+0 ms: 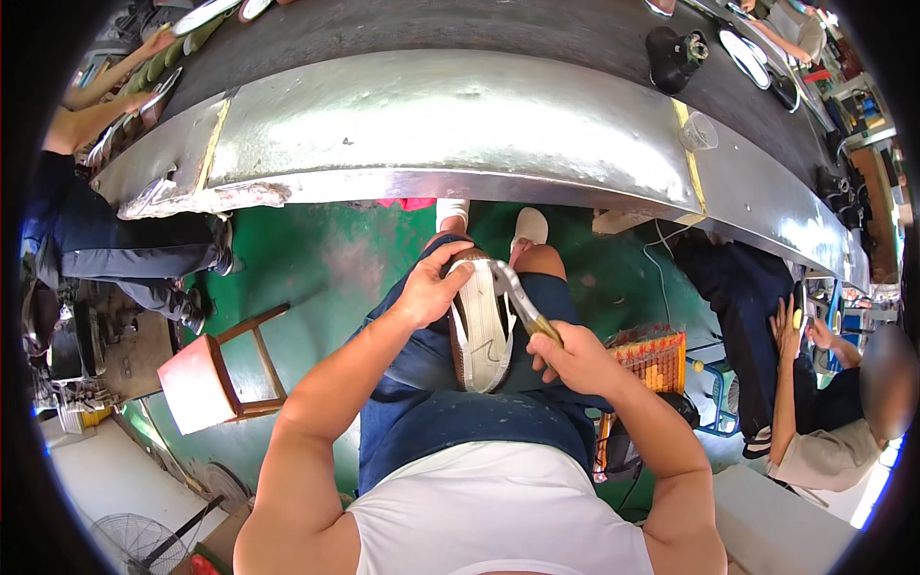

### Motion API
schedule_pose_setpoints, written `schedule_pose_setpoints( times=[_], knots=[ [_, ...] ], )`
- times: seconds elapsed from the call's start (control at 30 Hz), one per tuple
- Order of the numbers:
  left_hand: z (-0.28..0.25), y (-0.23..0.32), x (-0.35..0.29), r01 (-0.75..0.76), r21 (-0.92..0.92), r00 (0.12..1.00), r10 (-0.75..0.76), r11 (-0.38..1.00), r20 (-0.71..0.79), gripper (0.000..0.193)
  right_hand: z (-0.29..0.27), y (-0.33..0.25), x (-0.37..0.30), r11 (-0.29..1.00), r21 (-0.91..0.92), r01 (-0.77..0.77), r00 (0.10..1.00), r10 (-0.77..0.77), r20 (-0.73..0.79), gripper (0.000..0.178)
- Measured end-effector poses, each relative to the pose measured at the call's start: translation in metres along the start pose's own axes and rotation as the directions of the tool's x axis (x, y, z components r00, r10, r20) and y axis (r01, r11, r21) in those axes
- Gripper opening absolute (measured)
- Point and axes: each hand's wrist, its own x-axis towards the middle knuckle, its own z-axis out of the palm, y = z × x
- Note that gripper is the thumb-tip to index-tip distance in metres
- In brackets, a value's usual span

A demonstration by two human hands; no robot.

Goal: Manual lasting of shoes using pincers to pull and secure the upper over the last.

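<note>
A shoe (482, 326) with brown edges lies bottom up across my thighs, its pale underside showing a dark curved line. My left hand (433, 285) grips the far end, thumb pressed on the pale underside and fingers over the brown edge. My right hand (572, 359) is closed round the yellowish handle of curved metal pincers (518, 295). Their silver head meets the far right edge of the shoe, beside my left thumb. The exact shape of the jaws is too small to make out.
Ahead runs a metal-edged bench (450, 120) with a dark top. A clear cup (700, 132) and black shoe form (676, 57) are at its right. A wooden stool (225, 379) stands left, an orange basket (652, 362) right. Other people work on both sides.
</note>
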Motion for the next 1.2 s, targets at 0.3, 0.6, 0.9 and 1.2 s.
schedule_pose_setpoints(
  times=[0.3,0.6,0.9,1.2],
  knots=[
    [-0.017,0.014,-0.002,0.257,-0.108,0.929,-0.214,0.960,0.302,0.073,0.009,0.017,0.034,0.973,-0.202,0.112,0.989,-0.129,-0.076,0.036],
    [0.036,-0.016,-0.041,0.131,0.078,0.990,-0.127,0.988,-0.061,0.081,0.040,0.065,0.062,0.971,0.238,-0.031,0.968,0.088,-0.236,0.050],
    [0.028,-0.009,-0.049,0.241,0.006,0.931,-0.233,0.971,0.280,0.096,0.034,0.079,0.041,0.979,0.204,0.021,0.966,0.033,-0.255,0.033],
    [0.036,-0.055,-0.063,0.261,0.191,0.905,-0.309,0.946,0.291,0.102,-0.002,0.080,-0.006,0.996,-0.060,-0.065,0.950,0.043,-0.310,0.031]
  ],
)
